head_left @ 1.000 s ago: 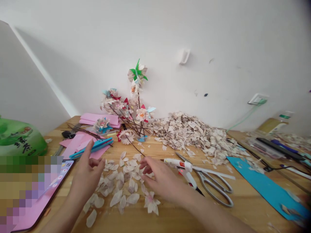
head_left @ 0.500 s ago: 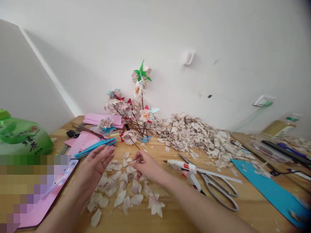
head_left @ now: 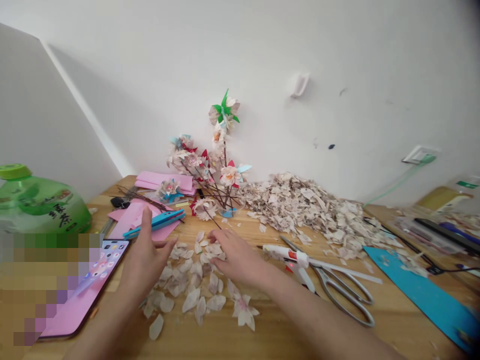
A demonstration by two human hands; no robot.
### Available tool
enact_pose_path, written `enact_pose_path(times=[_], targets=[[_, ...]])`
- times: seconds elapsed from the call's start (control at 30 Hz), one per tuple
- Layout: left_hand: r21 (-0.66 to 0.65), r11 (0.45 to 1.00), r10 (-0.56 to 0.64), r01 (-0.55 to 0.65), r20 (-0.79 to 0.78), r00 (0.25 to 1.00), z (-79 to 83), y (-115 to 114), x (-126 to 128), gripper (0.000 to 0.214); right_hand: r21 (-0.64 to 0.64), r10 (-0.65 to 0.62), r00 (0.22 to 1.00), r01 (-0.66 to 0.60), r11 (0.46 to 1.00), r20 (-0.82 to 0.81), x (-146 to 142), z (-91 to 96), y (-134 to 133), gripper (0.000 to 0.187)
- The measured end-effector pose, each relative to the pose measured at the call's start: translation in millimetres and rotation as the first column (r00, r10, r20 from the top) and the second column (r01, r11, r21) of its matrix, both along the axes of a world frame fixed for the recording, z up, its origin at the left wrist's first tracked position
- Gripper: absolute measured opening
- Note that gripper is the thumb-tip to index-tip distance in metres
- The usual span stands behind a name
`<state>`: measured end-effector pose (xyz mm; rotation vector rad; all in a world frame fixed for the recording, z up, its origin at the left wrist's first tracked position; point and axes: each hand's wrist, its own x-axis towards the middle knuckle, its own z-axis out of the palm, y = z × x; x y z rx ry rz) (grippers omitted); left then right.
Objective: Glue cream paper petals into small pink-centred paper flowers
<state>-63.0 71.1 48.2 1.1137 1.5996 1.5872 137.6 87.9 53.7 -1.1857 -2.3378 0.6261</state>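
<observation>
Pale dried petals [head_left: 192,300] lie scattered on the wooden table in front of me. Over the left side of these petals is my left hand [head_left: 148,257], open, with one digit raised and the others pointing right. My right hand [head_left: 234,255] hovers at the petals' right side, thumb and fingers apart, and I see nothing in it. Just beyond its fingertips runs the dark stem of a petal flower [head_left: 205,209] lying on the table. A petal blossom with a pinkish centre [head_left: 243,309] rests below my right wrist. Blue tongs or a clip-like tool [head_left: 155,223] lie behind my left hand.
Petal flowers on twigs [head_left: 229,175] stand by the wall beside a big heap of dried petals [head_left: 300,200]. On the right are a glue gun [head_left: 287,254], scissors [head_left: 347,295] and a blue sheet [head_left: 412,295]. A phone [head_left: 78,300] and a green bottle [head_left: 41,200] occupy the left.
My right hand's fingers have spread from a pinched shape. My left hand has turned, one digit now pointing up. The whole view has shifted slightly.
</observation>
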Motion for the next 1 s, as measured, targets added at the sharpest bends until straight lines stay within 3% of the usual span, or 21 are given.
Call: enact_pose_path(times=[0.1, 0.33, 0.47, 0.57, 0.73, 0.83, 1.0], targets=[[-0.056, 0.998, -0.043, 0.036, -0.127, 0.991, -5.4, 2, -5, 0.093, -0.017, -0.04, 0.999, 0.041, 0.999, 0.029, -4, -3.7, 1, 0.035], [-0.117, 0.992, -0.054, 0.051, -0.025, 0.998, -16.7, 19, -11, 0.082, -0.003, -0.254, 0.967, 0.254, 0.967, 0.036, -7, -3.8, 11, 0.032], [-0.099, 0.995, -0.006, 0.001, -0.05, 0.999, -14.3, 23, -17, 0.073, -0.034, -0.189, 0.982, 0.189, 0.981, 0.007, -5, -3.5, 17, 0.031], [-0.104, 0.99, -0.107, 0.098, -0.088, 0.99, -15.7, 22, -19, 0.065, -0.105, -0.082, 0.997, 0.081, 0.991, -0.003, -6, -9.0, 19, 0.032], [-0.146, 0.89, -0.454, 0.431, -0.195, 0.87, -22.4, 15, -16, 0.047, -0.172, -0.056, 0.998, 0.054, 0.984, -0.006, -7, -22.7, 24, 0.045], [-0.209, 0.87, -0.492, 0.446, -0.319, 0.81, -25.2, 9, -14, 0.037, -0.215, -0.079, 0.997, 0.074, 0.974, -0.017, -7, -31.0, 28, 0.048], [-0.274, 0.865, -0.501, 0.42, -0.475, 0.724, -25.3, 6, -14, 0.03, -0.319, -0.125, 0.988, 0.091, 0.944, -0.09, -8, -43.6, 38, 0.038]])
